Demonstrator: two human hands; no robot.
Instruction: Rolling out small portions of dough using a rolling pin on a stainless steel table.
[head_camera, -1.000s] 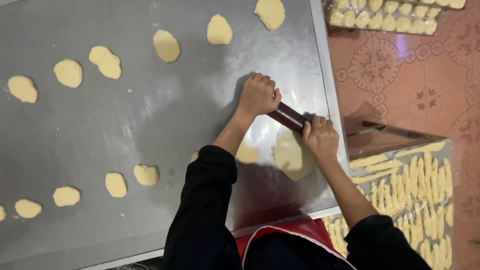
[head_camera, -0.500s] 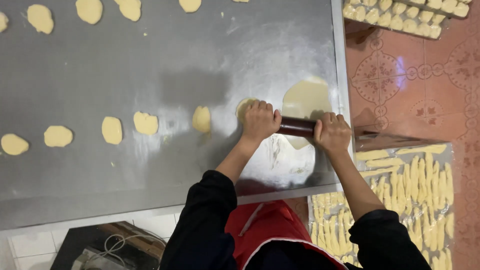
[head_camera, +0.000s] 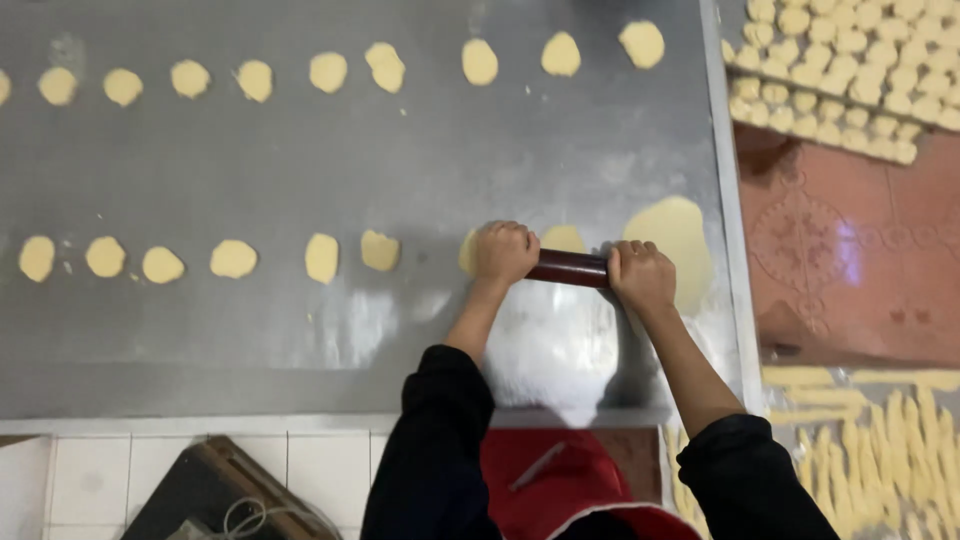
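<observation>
A dark red rolling pin lies across the steel worktop. My left hand grips its left end and my right hand grips its right end. Under the pin sits a small yellow dough piece. A larger flattened dough sheet lies just right of my right hand. Another dough piece peeks out at the left edge of my left hand.
Two rows of small yellow dough pieces run across the worktop. A tray of cut dough rounds sits at the upper right, strips of dough at the lower right. Red patterned floor lies between them. White tiles edge the counter front.
The view has shifted so the worktop and dough rows sit differently in frame. Both hands kept hold of the pin, which has levelled out and rolled off the large flattened sheet toward the small piece.
</observation>
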